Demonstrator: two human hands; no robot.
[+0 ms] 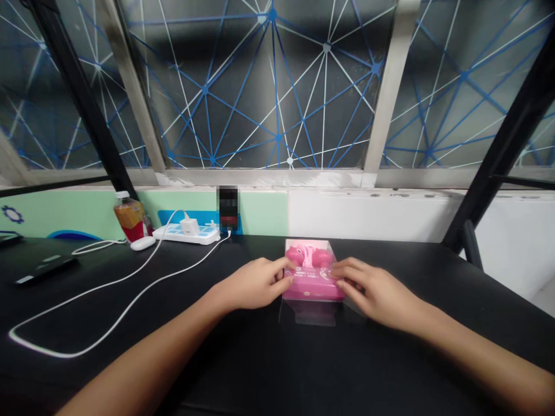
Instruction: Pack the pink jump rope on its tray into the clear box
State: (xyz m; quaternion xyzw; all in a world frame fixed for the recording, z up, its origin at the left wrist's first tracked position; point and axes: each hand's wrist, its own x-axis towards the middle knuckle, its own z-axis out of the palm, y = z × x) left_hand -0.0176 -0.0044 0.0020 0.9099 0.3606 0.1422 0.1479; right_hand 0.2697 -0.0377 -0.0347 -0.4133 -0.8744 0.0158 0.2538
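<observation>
A pink retail box of pink earphones (309,277) sits on the black table (243,346), its top a clear plastic window with the pink earbuds and cord behind it. My left hand (255,283) presses its fingertips on the box's left side, and my right hand (368,286) holds its right side. A clear plastic flap (314,313) sticks out from the box's near edge, lying on the tabletop. The box's lower corners are partly hidden by my fingers.
A white power strip (186,234) with a white charger and white cables lies at the back. Beside it stand a juice bottle (129,216) and a small white mouse (143,243). A dark phone (45,270) lies at the left. A blue-patterned window and black posts rise behind the table.
</observation>
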